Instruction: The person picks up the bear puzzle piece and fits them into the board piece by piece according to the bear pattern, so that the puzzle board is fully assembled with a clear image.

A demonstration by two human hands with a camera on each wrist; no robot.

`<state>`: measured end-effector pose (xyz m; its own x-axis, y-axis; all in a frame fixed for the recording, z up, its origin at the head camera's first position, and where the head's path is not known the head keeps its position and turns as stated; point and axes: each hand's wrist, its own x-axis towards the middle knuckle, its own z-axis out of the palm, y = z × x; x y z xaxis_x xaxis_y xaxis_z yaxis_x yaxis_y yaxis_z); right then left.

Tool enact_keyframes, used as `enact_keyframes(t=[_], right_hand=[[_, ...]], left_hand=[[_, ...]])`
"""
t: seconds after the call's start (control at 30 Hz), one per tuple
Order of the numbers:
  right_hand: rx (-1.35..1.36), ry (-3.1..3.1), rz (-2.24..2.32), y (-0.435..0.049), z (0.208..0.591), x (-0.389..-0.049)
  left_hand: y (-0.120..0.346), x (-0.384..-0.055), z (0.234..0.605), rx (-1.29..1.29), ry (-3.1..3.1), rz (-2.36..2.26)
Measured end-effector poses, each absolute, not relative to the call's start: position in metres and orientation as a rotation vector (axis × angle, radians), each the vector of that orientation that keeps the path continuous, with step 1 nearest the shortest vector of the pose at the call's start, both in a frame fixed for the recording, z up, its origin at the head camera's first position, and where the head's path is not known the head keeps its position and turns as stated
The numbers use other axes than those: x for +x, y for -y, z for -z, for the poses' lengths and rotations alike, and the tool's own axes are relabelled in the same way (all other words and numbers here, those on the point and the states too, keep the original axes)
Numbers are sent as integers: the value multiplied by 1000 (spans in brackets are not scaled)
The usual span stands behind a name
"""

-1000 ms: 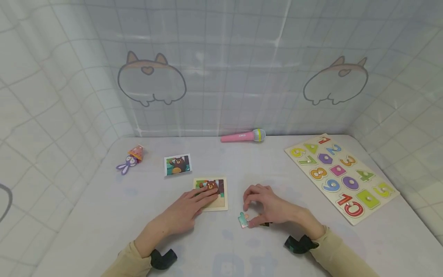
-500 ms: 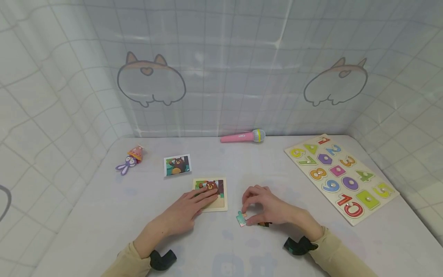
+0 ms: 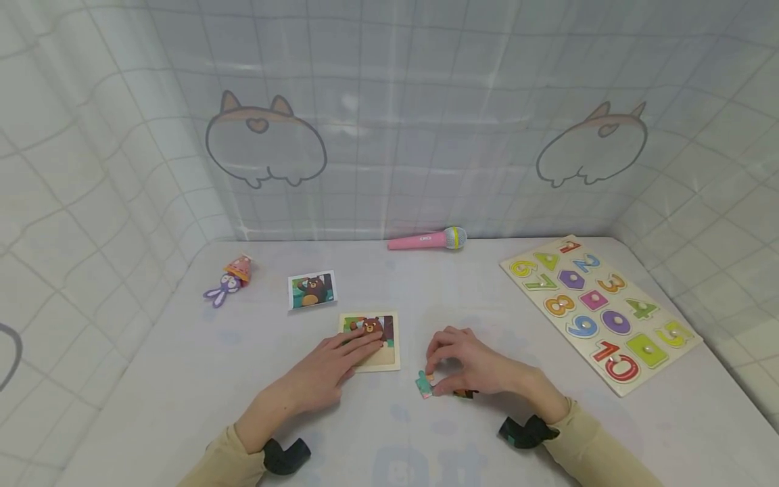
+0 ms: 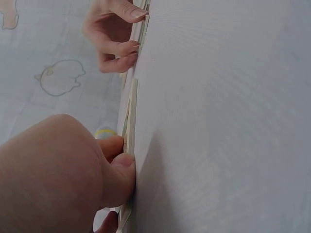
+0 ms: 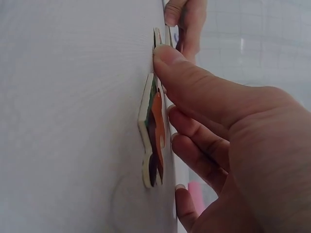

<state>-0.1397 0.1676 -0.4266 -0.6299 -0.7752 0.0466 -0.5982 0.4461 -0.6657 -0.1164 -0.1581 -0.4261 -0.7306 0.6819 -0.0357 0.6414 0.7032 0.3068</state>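
My left hand (image 3: 319, 372) rests with straight fingers across a small wooden bear puzzle board (image 3: 392, 362), covering part of its picture. In the left wrist view, the thumb touches the board's edge. The board's upper part shows a bear; its lower part shows bare wood. To its right, my right hand (image 3: 471, 362) pinches a turquoise puzzle piece (image 3: 422, 385) between thumb and index finger, low at the tabletop. A second puzzle piece (image 5: 154, 124), brown, orange and green, lies under that hand, mostly hidden in the head view.
A bear picture card (image 3: 312, 290) lies behind the board. A pink toy microphone (image 3: 420, 241) lies along the back wall. On the right is a wooden number puzzle (image 3: 599, 311); at far left, a purple bunny toy (image 3: 226, 287) with a pink-orange cone-shaped part.
The right hand has shifted very slightly left with the turquoise piece, then stayed still. The left hand keeps its place on the board.
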Motion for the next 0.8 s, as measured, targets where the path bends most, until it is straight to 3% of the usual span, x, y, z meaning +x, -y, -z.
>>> enact_keyframes(t=[0.8], right_hand=[[-1060, -2520, 1093, -150, 422, -135]], left_hand=[[191, -132, 410, 851, -2738, -667]])
